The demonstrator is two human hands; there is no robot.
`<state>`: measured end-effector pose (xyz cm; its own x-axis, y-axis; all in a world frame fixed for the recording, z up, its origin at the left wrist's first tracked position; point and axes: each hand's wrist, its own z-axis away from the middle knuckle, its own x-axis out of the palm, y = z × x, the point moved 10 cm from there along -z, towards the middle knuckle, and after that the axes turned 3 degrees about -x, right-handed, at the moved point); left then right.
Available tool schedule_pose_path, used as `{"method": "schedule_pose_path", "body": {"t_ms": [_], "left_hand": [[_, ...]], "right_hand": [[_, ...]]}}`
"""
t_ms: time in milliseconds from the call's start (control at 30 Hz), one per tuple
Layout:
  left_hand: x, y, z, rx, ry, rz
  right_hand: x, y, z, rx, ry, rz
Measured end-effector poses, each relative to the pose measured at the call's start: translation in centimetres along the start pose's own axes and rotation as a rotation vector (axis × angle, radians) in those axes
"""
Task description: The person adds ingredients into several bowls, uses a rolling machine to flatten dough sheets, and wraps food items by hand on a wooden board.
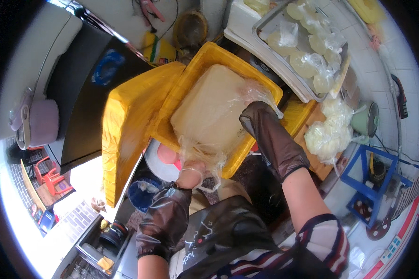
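Note:
A large, pale, smooth block (209,101), probably dough, lies wrapped in a clear plastic bag (202,144) inside a yellow plastic crate (209,52). My left hand (192,173) grips the gathered plastic at the crate's near side, and loose loops of the bag hang beside my wrist. At the block's right edge, my right hand (254,93) is partly covered by the clear film; its fingers seem to hold the bag there, though the plastic blurs them. Brown waterproof sleeves cover both forearms. A yellow-wrapped lid or panel (136,104) leans against the crate's left side.
A metal tray (256,35) at the upper right bears several bagged pale rounds (302,64). Beside it are a bag of whitish lumps (330,132) and a green pot (365,118). A blue metal frame (352,174) stands at right, a blue bucket (141,200) below the crate.

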<state>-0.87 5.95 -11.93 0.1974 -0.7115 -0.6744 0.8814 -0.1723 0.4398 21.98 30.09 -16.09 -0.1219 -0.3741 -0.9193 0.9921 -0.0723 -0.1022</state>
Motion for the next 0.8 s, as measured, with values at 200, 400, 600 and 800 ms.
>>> {"method": "schedule_pose_path", "body": {"t_ms": [200, 400, 600, 800], "left_hand": [[-2.1, 2.3, 0.6, -0.076, -0.085, 0.014], [-4.6, 4.8, -0.1, 0.166, 0.064, 0.349], [-4.1, 2.5, -3.8, -0.082, 0.146, 1.494], [-1.9, 0.4, -9.2, 0.114, 0.110, 1.796]], "right_hand": [[-1.8, 0.2, 0.2, -0.021, -0.062, -0.102], [-1.3, -2.7, -1.3, -0.222, 0.101, -0.225], [-1.0, -3.1, 1.3, -0.357, 0.102, -0.270], [3.4, -2.8, 0.2, -0.468, -0.060, -0.192]]}}
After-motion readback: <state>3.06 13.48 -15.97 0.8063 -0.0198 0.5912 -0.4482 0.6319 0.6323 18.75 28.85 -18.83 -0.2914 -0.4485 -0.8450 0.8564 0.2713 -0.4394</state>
